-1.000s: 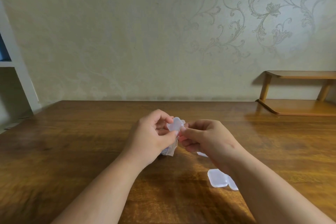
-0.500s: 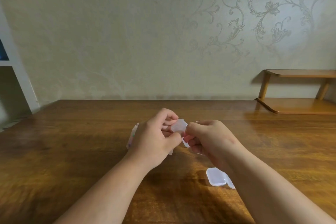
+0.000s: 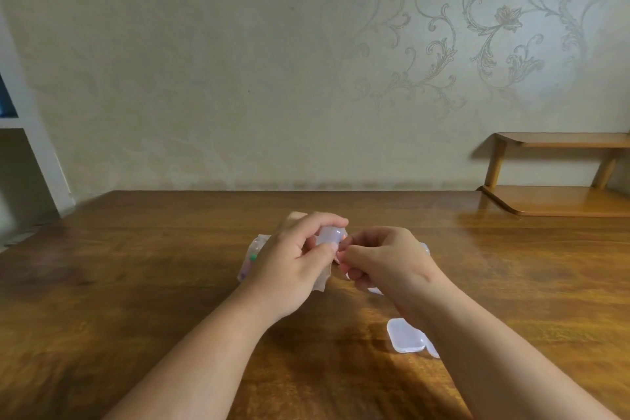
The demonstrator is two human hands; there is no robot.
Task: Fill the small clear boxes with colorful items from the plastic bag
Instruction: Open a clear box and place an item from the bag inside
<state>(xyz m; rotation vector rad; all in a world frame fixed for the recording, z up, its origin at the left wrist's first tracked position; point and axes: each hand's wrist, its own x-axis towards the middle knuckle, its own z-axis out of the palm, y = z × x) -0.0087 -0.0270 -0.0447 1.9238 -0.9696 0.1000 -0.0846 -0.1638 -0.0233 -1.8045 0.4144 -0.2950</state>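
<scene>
Small clear box (image 3: 329, 236): raised above the table (image 3: 136, 283) at centre, pinched between thumb and fingers of the left hand (image 3: 293, 269).
Right hand (image 3: 385, 259): at 3 o'clock of that box, fingers curled, tips meeting its edge; whether they pinch the box or a small item cannot be told.
Plastic bag (image 3: 252, 257): on the table at 9 o'clock of the left hand, mostly hidden behind it, coloured bits showing inside.
Second clear box (image 3: 405, 334): flat on the table at 5 o'clock of the held box, beside the right forearm.
Wooden shelf (image 3: 559, 201): at 2 o'clock, against the wall.
</scene>
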